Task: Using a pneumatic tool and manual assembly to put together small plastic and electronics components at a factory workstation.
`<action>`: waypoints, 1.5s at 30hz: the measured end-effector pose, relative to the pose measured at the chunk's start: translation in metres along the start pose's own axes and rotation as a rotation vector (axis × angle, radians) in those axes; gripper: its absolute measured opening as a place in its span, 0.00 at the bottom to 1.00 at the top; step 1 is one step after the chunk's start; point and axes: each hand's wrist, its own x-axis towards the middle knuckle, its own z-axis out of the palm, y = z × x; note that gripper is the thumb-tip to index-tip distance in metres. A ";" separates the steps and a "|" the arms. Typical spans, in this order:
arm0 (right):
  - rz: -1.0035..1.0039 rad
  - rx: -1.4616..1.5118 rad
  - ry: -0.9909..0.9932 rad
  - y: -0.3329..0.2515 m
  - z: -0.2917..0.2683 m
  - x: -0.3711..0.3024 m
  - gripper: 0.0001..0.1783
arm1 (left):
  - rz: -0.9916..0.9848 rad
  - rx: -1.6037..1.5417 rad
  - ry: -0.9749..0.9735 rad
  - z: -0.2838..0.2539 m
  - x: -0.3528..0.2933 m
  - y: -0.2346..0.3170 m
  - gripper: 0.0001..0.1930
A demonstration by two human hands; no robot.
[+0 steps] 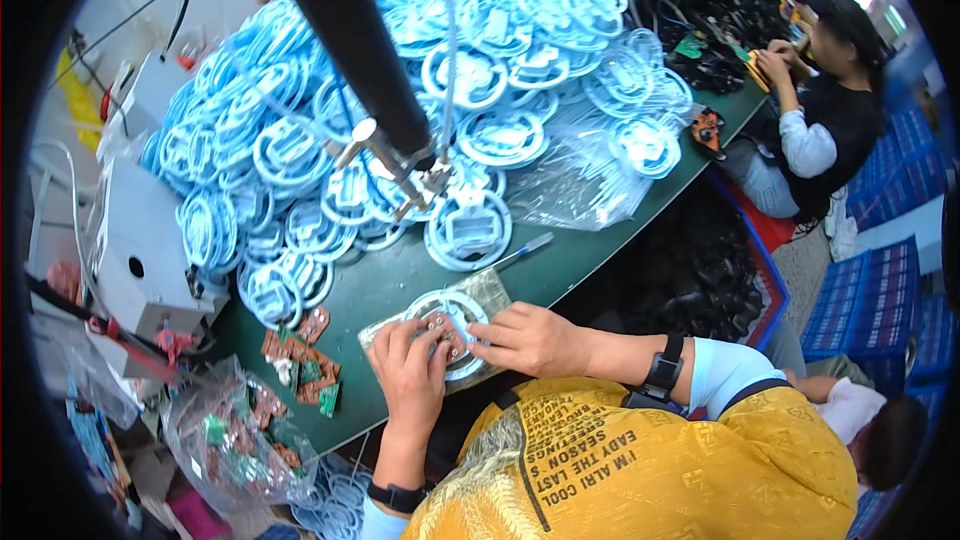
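Observation:
A light blue round plastic housing [462, 302] lies on a flat, worn, tape-wrapped pad [490, 290] near the table's front edge. Inside its ring sits a small brown circuit board [445, 335]. My left hand [408, 365] is closed, its thumb and fingertips pinching the board's left side. From the right, my right hand [530, 338] has its fingers together at the housing's rim, thumb below the forefinger. The fingertips partly cover the rim and the board.
A big heap of similar blue housings [480, 25] covers the green table [560, 260]. Above it hangs a black pole [365, 50] with a metal fitting. Loose circuit boards [300, 365] and a plastic bag of boards [235, 435] lie left. A co-worker [830, 110] sits far right.

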 end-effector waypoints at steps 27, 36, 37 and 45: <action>0.478 -0.637 -0.078 0.197 -0.036 -0.062 0.05 | 0.211 0.088 -0.251 -0.012 0.008 -0.006 0.20; 0.173 -0.379 0.326 0.090 -0.045 -0.010 0.03 | 0.095 0.121 -0.292 -0.008 0.005 -0.015 0.24; 0.180 -0.368 0.332 0.079 -0.043 -0.005 0.03 | 0.104 0.194 -0.280 -0.010 0.006 -0.011 0.24; 0.271 0.728 0.875 0.036 -0.060 0.034 0.16 | -0.030 0.023 -0.323 -0.011 0.005 -0.004 0.28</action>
